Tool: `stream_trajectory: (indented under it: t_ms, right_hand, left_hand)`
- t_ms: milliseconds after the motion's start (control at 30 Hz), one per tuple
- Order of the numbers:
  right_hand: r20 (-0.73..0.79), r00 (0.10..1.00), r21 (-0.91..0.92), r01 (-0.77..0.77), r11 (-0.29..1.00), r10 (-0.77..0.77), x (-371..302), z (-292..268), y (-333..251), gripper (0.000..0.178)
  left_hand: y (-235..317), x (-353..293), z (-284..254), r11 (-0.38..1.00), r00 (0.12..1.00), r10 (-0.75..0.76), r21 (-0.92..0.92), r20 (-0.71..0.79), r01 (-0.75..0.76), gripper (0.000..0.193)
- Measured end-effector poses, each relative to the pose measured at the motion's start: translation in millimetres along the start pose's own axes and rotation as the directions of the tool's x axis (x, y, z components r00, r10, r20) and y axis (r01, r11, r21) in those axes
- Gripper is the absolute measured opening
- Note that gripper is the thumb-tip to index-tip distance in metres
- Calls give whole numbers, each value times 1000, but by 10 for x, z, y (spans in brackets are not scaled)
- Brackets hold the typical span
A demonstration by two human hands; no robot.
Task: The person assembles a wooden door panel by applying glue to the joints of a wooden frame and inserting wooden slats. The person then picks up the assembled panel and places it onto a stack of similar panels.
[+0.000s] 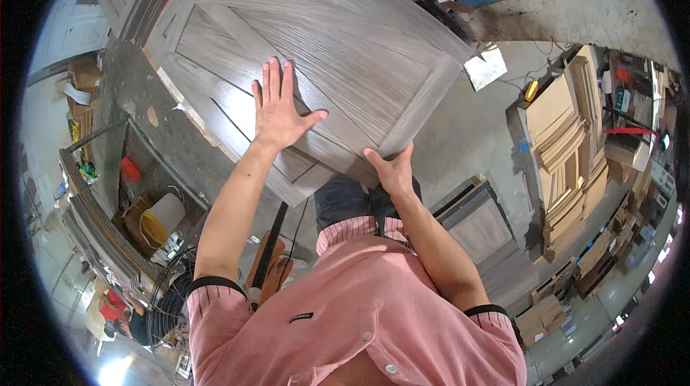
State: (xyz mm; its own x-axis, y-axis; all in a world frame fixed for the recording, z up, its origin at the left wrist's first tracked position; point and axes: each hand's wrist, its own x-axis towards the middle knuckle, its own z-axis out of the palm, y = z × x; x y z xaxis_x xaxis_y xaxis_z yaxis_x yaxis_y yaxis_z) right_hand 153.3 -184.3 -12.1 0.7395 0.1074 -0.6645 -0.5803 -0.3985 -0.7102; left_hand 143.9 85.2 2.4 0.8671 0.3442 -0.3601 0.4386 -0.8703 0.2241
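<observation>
A large grey wood-grain door panel (345,48), with a raised frame and diagonal strips, lies tilted across the upper middle of the view. On its face my left hand (279,114) rests flat, fingers stretched and thumb out to the right. My right hand (390,170) grips the panel's near right edge; its thumb is on top and the other fingers are hidden beneath. What supports the panel is mostly covered by it.
Behind the panel's right corner runs a worn pale beam (568,19). Stacked brown boards (560,149) stand to the right. Another grey panel (478,231) leans near my right elbow. At left are a metal-framed cart (129,163), a white bucket (162,219) and a fan (169,314).
</observation>
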Motion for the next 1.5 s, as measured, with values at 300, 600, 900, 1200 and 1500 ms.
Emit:
stream_trajectory:
  t_ms: [300, 600, 900, 1200, 1500]
  right_hand:
    - [-4, 974, -2, 225, 974, -225, 88, -35, 398, 99]
    - [124, 987, 68, 91, 994, -99, -126, -24, 124, 96]
    - [161, 986, -92, 45, 995, -30, 88, -155, 349, 106]
    - [336, 865, -579, -122, 806, 372, 272, -555, 1, 61]
    - [590, 736, -556, 669, 493, -332, 1072, 612, -2068, 27]
  left_hand:
    - [-37, -90, -97, 996, 999, -33, -78, -15, 32, 114]
    - [-862, 622, -443, 974, 963, -218, 21, -159, 224, 91]
    - [-1203, 1026, -1028, 945, 945, -324, 42, -41, 326, 112]
    - [-1362, 1126, -988, 952, 948, -307, -25, -82, 306, 105]
    - [-2233, 1678, -1027, 857, 772, -509, -306, -381, 414, 67]
